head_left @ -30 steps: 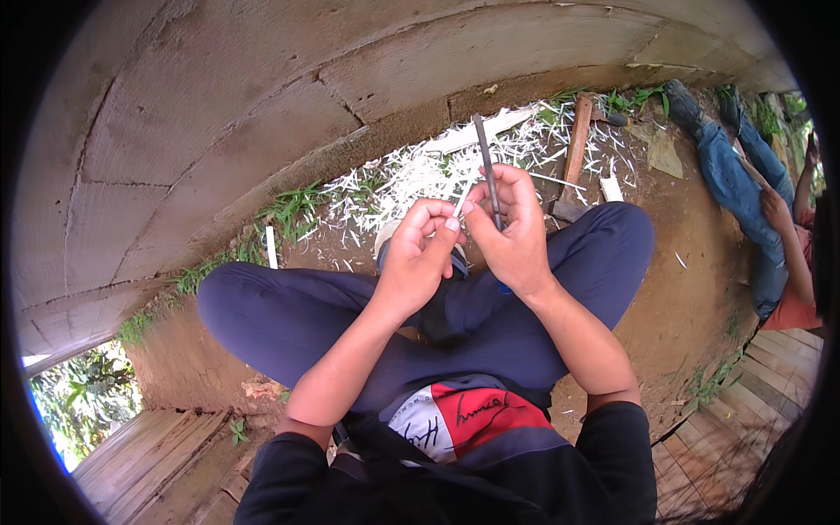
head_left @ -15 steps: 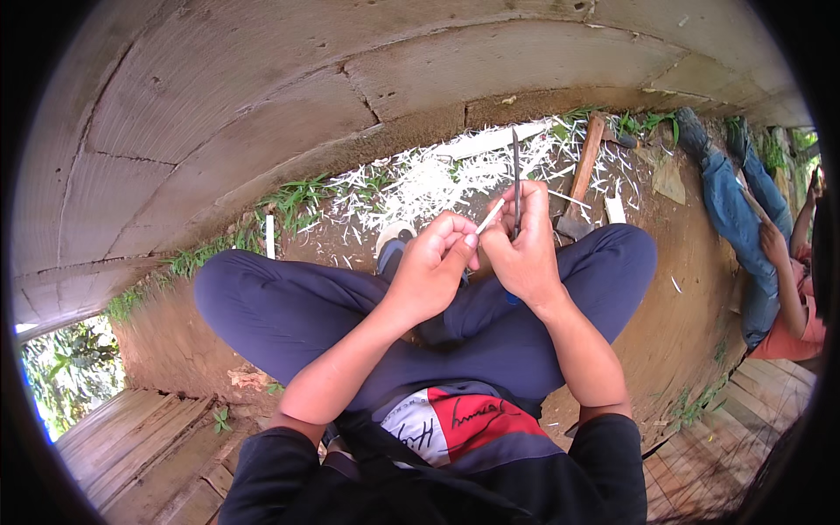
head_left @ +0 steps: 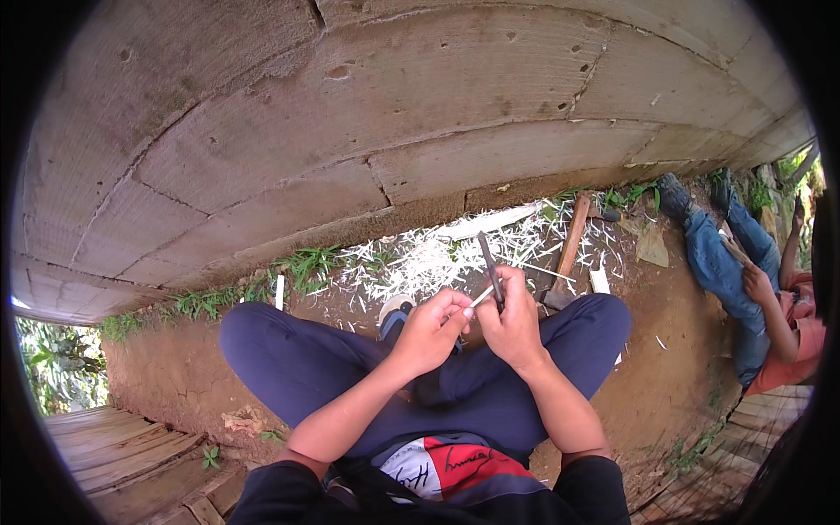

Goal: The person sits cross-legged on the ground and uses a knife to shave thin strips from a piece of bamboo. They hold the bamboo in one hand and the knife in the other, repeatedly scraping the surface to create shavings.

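Observation:
Above my crossed legs, my left hand point(head_left: 431, 329) pinches one end of a thin pale wooden stick point(head_left: 480, 298). Close beside it, my right hand point(head_left: 511, 325) is closed round a knife, whose dark blade point(head_left: 488, 260) points up and away from me. The stick's other end reaches the right hand's fingers, next to the blade. The knife's handle is hidden in my fist. Beyond my hands, a heap of white wood shavings point(head_left: 411, 269) covers the ground, with a longer pale piece of wood point(head_left: 494, 222) on its far side.
A hammer-like tool with a wooden handle point(head_left: 573, 234) lies right of the shavings. A block wall point(head_left: 297, 166) rises along the far side. At the right sits another person in jeans point(head_left: 713, 264), hands near a stick or blade. Wooden planks point(head_left: 131, 446) border the lower left.
The view has tilted up, so more of the wall shows and everything sits lower. The knife blade now leans left rather than standing upright. Both hands keep their holds.

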Motion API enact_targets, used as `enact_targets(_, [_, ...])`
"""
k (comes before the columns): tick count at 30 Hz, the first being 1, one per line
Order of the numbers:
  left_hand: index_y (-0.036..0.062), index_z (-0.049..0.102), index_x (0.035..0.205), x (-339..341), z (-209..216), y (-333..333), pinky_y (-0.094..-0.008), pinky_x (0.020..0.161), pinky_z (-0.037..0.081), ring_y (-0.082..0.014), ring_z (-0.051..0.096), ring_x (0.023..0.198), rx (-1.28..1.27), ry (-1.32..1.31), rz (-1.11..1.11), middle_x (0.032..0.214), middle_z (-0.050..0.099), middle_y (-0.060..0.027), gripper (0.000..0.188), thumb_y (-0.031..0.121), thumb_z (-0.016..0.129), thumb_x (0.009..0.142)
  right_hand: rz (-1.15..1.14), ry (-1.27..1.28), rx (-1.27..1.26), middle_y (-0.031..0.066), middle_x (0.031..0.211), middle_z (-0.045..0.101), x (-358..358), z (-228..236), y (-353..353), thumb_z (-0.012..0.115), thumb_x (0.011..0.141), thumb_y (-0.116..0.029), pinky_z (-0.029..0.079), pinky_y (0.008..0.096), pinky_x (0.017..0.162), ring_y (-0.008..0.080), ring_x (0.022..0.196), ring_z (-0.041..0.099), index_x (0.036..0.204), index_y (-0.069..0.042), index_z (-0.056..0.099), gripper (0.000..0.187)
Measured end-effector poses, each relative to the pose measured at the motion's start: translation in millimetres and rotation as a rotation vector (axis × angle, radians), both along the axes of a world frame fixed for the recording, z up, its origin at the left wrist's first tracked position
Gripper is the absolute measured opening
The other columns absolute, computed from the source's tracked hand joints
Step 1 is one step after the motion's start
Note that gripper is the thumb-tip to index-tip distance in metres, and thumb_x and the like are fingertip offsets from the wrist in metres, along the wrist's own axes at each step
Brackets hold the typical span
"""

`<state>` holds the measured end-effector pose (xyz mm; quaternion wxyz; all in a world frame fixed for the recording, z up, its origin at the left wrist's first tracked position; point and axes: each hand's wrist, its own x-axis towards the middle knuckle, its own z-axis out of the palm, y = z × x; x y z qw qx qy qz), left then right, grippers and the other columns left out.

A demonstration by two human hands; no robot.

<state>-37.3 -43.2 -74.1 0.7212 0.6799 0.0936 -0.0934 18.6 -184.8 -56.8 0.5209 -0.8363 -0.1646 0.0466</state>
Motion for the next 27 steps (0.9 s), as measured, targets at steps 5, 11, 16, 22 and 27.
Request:
enact_targets(5, [0.0006,0.050,0.102,-1.8,7.0,-6.0,-0.0192,0.059,0.040,-0.0049,0.050,0.066,0.036,-0.034,-0.050,0.079,0.056,-0.0011,0.013,0.009,0.049,0.092,-0.087,-0.098,-0.063,0.0193,0.076,0.058,-4.3,11.7,-4.1,0.054,0.078,-0.004,0.046,0.0416,0.058,0.0344,0.063,0.060,0.107,0.001,0.044,0.031])
enact_targets(11, [0.0017,0.048,0.103,-5.6,9.7,-6.9,-0.0182,0.047,0.035,-0.0028,0.042,0.054,-0.016,-0.042,-0.056,0.074,0.055,-0.0009,0.012,0.009,0.046,0.094,-0.210,-0.263,-0.116,0.0193,0.082,0.060,-1.8,6.1,-8.9,0.054,0.077,-0.001,0.049,0.0403,0.062,0.0360,0.069,0.062,0.111,0.000,0.043,0.036])
enact_targets(16, [0.0029,0.048,0.101,-4.3,10.3,6.4,-0.0183,0.042,0.035,-0.0050,0.042,0.045,-0.138,0.028,-0.007,0.074,0.056,-0.0032,0.015,0.016,0.042,0.097,-0.370,-0.177,0.062,0.0134,0.080,0.056,16.8,11.2,-23.7,0.049,0.082,0.000,0.046,0.0323,0.057,0.0205,0.065,0.058,0.115,0.003,0.039,0.034])
enact_targets(22, [0.0047,0.049,0.102,-1.2,17.7,17.7,-0.0175,0.039,0.033,-0.0061,0.047,0.045,-0.259,0.090,0.051,0.078,0.060,-0.0063,0.022,0.025,0.041,0.097,-0.270,0.024,0.032,0.0066,0.066,0.057,13.1,12.3,-18.1,0.042,0.088,-0.003,0.043,0.0273,0.056,0.0132,0.058,0.055,0.116,-0.001,0.042,0.028])
enact_targets(27, [0.0050,0.050,0.104,0.0,22.9,15.7,-0.0165,0.038,0.032,-0.0057,0.047,0.044,-0.260,0.121,0.043,0.079,0.061,-0.0064,0.023,0.026,0.041,0.097,-0.115,0.087,0.026,0.0018,0.074,0.057,5.1,10.0,-5.6,0.043,0.083,0.004,0.040,0.0223,0.057,0.0076,0.064,0.050,0.109,0.000,0.051,0.028])
